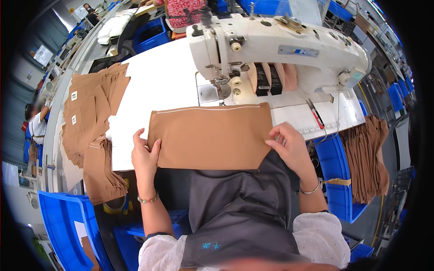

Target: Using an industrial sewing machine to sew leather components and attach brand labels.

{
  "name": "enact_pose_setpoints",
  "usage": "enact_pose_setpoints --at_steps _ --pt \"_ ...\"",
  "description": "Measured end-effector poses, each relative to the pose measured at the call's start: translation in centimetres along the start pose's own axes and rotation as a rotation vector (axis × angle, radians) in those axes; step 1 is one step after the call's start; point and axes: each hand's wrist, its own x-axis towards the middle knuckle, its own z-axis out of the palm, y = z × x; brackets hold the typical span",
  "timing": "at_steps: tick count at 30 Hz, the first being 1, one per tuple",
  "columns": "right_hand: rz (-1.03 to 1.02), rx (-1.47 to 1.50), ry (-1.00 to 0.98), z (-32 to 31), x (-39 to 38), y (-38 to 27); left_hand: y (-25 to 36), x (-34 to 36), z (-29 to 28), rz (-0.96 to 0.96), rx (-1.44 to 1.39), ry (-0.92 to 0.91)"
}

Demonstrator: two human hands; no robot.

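A flat brown fabric panel (209, 137) with a pale stitched line along its top edge lies at the front of the white table, over my lap. My left hand (145, 153) grips its left side, thumb near the edge. My right hand (288, 145) pinches its right side. Just beyond the panel stands a white sewing machine (280, 49), its presser foot (223, 90) above a metal plate. Red-handled snips (318, 118) lie on the table to the right, beside a ruler strip.
Brown fabric pieces (88, 108) are stacked at left, with more (101, 171) over the near edge. Blue bins (63, 226) stand lower left; another (327, 174) at right bears hanging brown pieces (364, 158). A co-worker (36, 122) sits far left. The white tabletop (135, 90) surrounds the machine.
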Motion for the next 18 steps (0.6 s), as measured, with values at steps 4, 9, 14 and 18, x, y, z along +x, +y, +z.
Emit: enact_pose_setpoints --at_steps 4,9,14,18 --pt "-0.411 -0.245 0.18 3.1 -1.4 -4.1 0.7 0.0 1.7 0.103 -0.01 0.08" --pt "-0.741 -0.452 0.198 13.8 0.1 -3.8 -3.0 1.7 2.1 0.017 -0.264 0.123" --pt "-0.473 -0.426 -0.176 1.6 -2.1 -5.7 -5.8 2.7 2.0 0.033 -0.253 0.093" --pt "-0.026 -0.688 0.135 -13.9 -6.9 -6.8 -4.2 2.2 1.5 0.057 -0.181 0.088"
